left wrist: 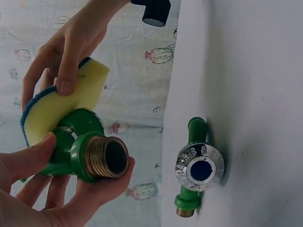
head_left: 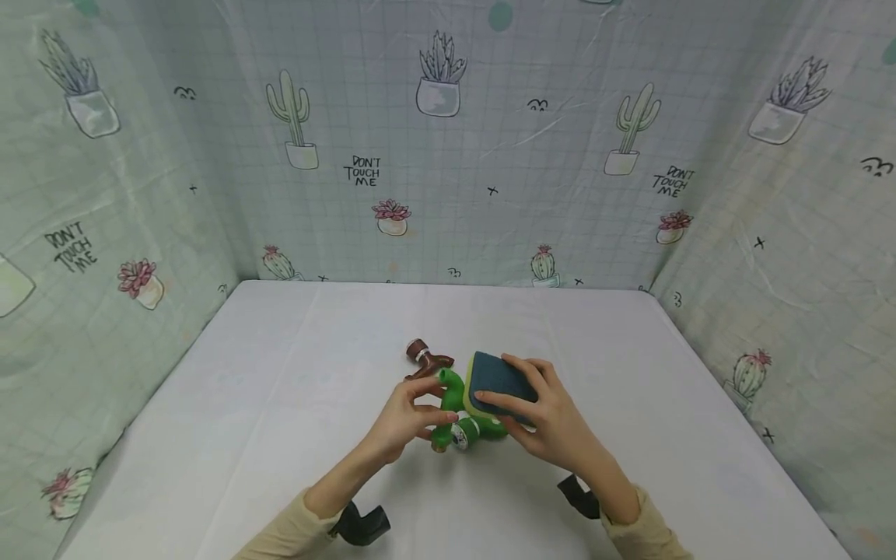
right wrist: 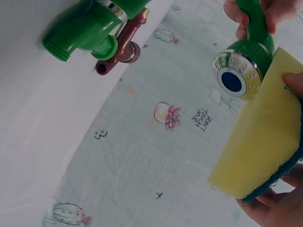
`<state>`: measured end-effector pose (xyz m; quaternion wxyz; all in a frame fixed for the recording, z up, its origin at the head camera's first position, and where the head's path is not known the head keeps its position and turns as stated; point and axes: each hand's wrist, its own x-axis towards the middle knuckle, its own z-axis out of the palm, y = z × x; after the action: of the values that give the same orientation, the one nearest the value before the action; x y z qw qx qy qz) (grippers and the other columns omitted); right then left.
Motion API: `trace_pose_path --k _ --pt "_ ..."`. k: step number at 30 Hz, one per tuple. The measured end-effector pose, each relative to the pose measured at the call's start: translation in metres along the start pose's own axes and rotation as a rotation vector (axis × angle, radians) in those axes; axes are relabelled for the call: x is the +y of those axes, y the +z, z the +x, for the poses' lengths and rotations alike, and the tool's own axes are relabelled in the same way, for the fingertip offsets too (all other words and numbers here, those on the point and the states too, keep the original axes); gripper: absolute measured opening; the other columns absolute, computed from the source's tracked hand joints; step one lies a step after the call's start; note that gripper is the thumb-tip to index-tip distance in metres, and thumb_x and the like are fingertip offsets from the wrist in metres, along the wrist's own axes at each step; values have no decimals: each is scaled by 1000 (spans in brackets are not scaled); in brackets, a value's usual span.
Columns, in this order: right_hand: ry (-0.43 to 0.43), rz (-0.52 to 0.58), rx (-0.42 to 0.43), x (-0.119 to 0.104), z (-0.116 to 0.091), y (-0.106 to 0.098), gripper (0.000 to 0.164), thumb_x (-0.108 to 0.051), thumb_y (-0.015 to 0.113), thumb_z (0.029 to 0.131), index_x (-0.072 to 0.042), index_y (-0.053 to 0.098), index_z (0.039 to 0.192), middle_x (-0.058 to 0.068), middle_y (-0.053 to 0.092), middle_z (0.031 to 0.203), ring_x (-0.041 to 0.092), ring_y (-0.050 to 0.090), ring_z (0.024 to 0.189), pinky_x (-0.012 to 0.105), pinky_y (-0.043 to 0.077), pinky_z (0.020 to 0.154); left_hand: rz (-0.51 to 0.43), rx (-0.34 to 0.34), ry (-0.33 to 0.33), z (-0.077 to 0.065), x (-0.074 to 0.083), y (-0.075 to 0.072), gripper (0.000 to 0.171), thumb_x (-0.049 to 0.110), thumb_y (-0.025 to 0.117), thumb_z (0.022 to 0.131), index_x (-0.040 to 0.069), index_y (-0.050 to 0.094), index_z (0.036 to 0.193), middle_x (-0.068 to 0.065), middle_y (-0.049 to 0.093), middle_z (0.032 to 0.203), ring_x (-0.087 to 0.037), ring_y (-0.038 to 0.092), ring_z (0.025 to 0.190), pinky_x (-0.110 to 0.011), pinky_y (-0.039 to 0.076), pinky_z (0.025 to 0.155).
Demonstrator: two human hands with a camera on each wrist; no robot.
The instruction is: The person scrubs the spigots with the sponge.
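Two hands of mine work close together over the white table [head_left: 315,365], and both are full. My left hand [head_left: 406,420] holds the green faucet [left wrist: 64,149] up off the surface, the thumb bent over one side of it and the other fingers curled about the far side and underneath; its threaded brass end faces back toward my left wrist, and its silver dial [right wrist: 232,78] with the dark blue centre shows from the right wrist's side. Just beside it, my right hand [head_left: 549,416] grips the sponge [head_left: 498,379], thumb and fingers spread across it, the blue-green scouring layer against my palm side and the yellow foam turned toward the faucet. Foam and green body seem to meet, though I cannot tell how firmly they press. Below my hands, between them, a second green faucet [left wrist: 199,166] lies on the table, its own dial facing my left wrist and its brass end on my left hand's side. Just beyond my left fingertips lies a dark red faucet [head_left: 428,362]. A black piece sits by each wrist, one near the left [head_left: 360,525] and one near the right [head_left: 579,496], above my pale sleeves [head_left: 294,529]. Well past both hands hangs a cactus-printed cloth [head_left: 490,148].
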<state>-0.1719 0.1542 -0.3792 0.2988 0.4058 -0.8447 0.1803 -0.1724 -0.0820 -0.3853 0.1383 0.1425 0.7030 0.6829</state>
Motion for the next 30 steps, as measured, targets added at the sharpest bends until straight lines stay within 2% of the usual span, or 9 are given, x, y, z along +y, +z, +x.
trace_pose_path --k 5,9,12,17,24,30 --pt "47 7 -14 2 3 -1 31 -42 41 90 -37 56 117 16 41 132 27 38 106 44 49 76 -1 -10 2 -2 -1 3 42 2 66 77 -6 52 116 -14 50 101 -16 65 82 -34 55 59" --pt "59 12 -16 2 2 -2 31 -43 42 90 -36 57 117 16 39 133 28 37 108 45 49 77 -13 2 -4 -4 0 5 43 4 66 77 -5 52 117 -17 50 103 -17 65 81 -38 55 59" --pt "40 5 -4 0 1 -4 32 -43 40 90 -36 57 117 17 38 134 28 35 110 45 49 76 -35 43 -19 -4 0 6 45 4 67 77 -2 52 119 -20 49 107 -18 65 79 -41 55 58" --pt "-49 -35 63 -4 0 -3 30 -37 43 90 -37 57 116 20 39 132 32 35 108 45 49 73 -114 110 -52 -3 2 7 48 6 65 78 2 49 123 -21 47 114 -19 66 81 -42 55 60" --pt "-210 -160 181 -3 -10 8 31 -29 36 94 -36 61 111 23 44 123 38 34 106 53 41 80 -327 84 -153 1 8 5 52 14 56 87 3 32 132 -20 50 118 -26 63 92 -37 55 67" --pt "-326 -232 327 5 -11 15 31 -14 44 93 -34 66 101 20 47 115 37 32 105 53 38 81 -455 79 -229 2 11 4 53 17 56 88 -1 29 130 -13 47 114 -21 63 90 -37 55 73"
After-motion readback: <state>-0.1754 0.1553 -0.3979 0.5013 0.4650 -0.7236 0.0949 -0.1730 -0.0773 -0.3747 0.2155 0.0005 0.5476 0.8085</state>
